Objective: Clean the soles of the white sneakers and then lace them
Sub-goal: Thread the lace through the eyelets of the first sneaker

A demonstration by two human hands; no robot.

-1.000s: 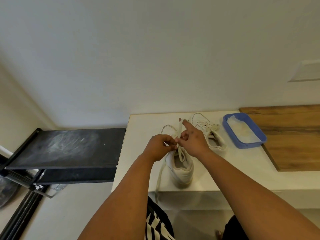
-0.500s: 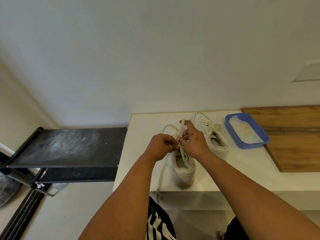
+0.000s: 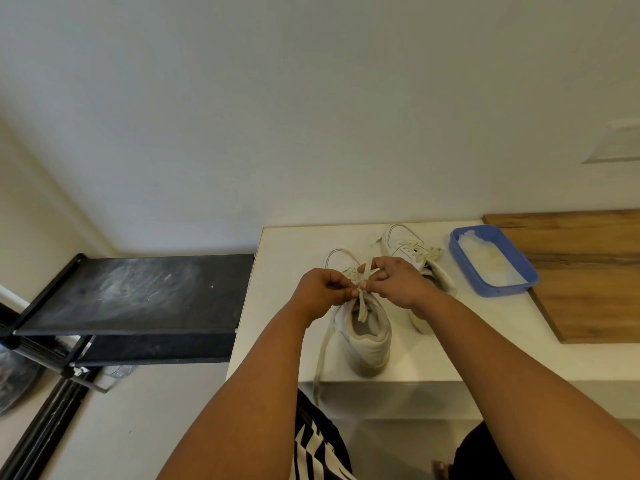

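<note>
Right hand (image 3: 394, 282) index now curled — both pinch lace (image 3: 362, 304); left hand (image 3: 320, 291); blue tray (image 3: 464, 268) beside.

Both sneakers, the near sneaker (image 3: 367, 337) and the far sneaker (image 3: 408, 244), are white with off-white laces. The tray (image 3: 498, 289) is blue, the counter (image 3: 277, 306) cream, the board (image 3: 588, 271) brown woodgrain, and the shelf (image 3: 138, 292) black, smudged with pale streaks

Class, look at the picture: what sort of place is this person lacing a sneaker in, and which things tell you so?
Probably a room in a home, perhaps an entryway: a plain wall, a white counter with a wooden board, and a black rack beside it.
</note>
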